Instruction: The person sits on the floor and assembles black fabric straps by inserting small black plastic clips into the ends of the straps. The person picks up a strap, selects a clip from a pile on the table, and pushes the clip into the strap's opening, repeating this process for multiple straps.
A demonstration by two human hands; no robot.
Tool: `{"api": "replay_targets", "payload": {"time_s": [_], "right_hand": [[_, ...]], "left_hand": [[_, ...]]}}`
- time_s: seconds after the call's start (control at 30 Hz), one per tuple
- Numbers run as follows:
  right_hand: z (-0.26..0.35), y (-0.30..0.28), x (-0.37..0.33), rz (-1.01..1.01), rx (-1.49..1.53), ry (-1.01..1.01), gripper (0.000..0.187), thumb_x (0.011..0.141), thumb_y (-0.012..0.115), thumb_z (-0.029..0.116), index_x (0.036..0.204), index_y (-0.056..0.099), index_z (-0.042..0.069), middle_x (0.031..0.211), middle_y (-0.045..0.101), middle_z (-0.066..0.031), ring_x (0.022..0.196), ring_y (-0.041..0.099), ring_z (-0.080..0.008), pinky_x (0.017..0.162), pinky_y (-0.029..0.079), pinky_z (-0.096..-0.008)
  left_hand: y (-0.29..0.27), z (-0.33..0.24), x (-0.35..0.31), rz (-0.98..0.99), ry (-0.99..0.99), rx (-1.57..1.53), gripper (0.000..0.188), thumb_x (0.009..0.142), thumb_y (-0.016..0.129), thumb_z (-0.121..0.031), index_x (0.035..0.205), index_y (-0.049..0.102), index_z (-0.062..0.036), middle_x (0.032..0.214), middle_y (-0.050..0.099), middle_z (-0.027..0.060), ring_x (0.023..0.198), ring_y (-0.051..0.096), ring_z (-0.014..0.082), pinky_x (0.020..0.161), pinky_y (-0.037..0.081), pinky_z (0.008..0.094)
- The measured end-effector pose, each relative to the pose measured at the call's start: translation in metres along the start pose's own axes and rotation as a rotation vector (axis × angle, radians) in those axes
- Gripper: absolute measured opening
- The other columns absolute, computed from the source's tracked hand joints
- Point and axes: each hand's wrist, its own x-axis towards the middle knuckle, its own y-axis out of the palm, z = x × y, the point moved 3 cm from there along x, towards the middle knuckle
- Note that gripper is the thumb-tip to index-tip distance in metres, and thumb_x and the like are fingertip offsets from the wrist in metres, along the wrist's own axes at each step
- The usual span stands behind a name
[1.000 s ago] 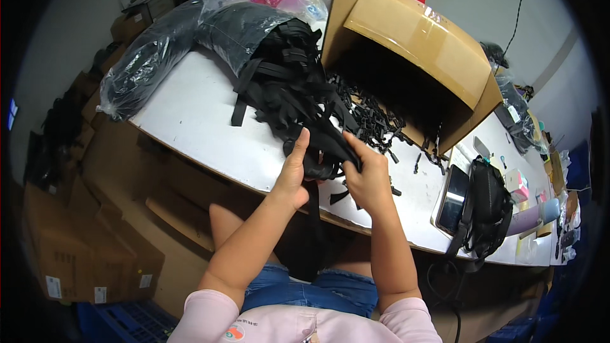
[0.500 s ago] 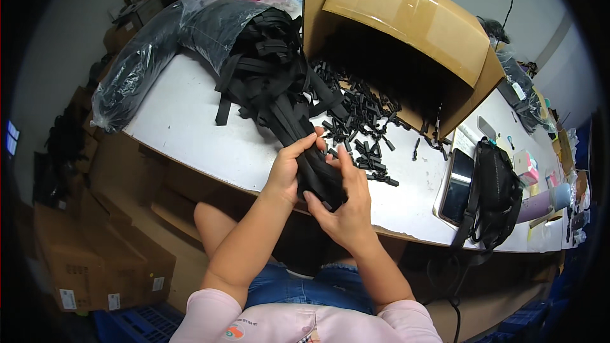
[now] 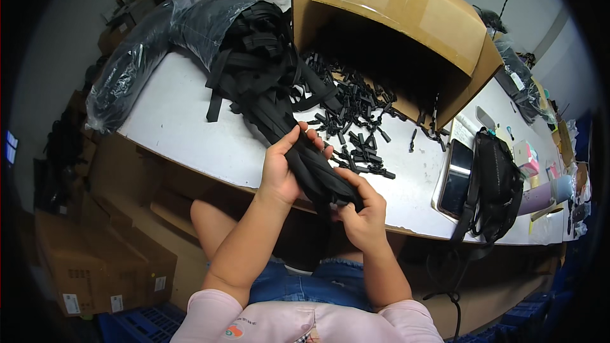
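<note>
Head view: at the frame's centre, the left hand (image 3: 280, 168) and right hand (image 3: 365, 213) have fingers curled round a bundle of black straps (image 3: 311, 173), likely light, soft and floppy, best held near its gathered lower end, though its underside is hidden.

Hands (image 3: 281, 170) gripping black straps (image 3: 311, 174), cardboard box (image 3: 400, 14) beyond
</note>
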Motion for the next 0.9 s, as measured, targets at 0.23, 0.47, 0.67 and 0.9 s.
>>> {"api": "replay_targets", "payload": {"time_s": [0.23, 0.47, 0.67, 0.9], "right_hand": [[0.013, -0.008, -0.021, 0.155, -0.256, -0.078, 0.044, 0.069, 0.05, -0.007, 0.112, 0.048, -0.001, 0.087, 0.057, -0.0186, 0.07, 0.059, -0.0264, 0.064, 0.045, -0.0276], [0.029, -0.058, -0.035, -0.093, 0.059, 0.029, 0.036, 0.076, 0.044, -0.001, 0.111, 0.05, -0.004, 0.055, 0.051, -0.0048, 0.044, 0.043, -0.0054, 0.04, 0.033, -0.0184], [0.04, -0.039, -0.002, -0.512, 0.348, -0.166, 0.037, 0.086, 0.041, 0.01, 0.12, 0.039, -0.004, 0.058, 0.049, -0.0008, 0.042, 0.035, -0.002, 0.036, 0.026, -0.015], [0.018, 0.027, -0.008, 0.063, -0.932, -0.31, 0.042, 0.072, 0.058, 0.013, 0.112, 0.049, 0.003, 0.059, 0.047, -0.0036, 0.043, 0.049, -0.0157, 0.037, 0.039, -0.0278]], "left_hand": [[-0.012, -0.006, 0.002, 0.045, -0.038, -0.148, 0.015, 0.088, 0.04, -0.016, 0.089, 0.05, -0.0064, 0.064, 0.044, -0.0003, 0.051, 0.039, 0.0087, 0.054, 0.038, 0.0232], [-0.017, -0.007, -0.005, -0.18, 0.016, -0.058, 0.015, 0.087, 0.042, -0.019, 0.089, 0.049, -0.006, 0.062, 0.043, -0.0003, 0.047, 0.037, 0.0082, 0.048, 0.036, 0.0225], [-0.017, 0.024, -0.033, 0.031, -0.112, 0.118, 0.031, 0.086, 0.046, -0.033, 0.096, 0.047, -0.0048, 0.061, 0.041, 0.0003, 0.045, 0.034, 0.0068, 0.043, 0.032, 0.0212], [-0.02, 0.026, -0.057, 0.052, -0.021, 0.355, 0.049, 0.075, 0.061, -0.037, 0.11, 0.046, -0.0061, 0.076, 0.051, -0.0007, 0.054, 0.044, 0.0062, 0.049, 0.039, 0.0203]]}}
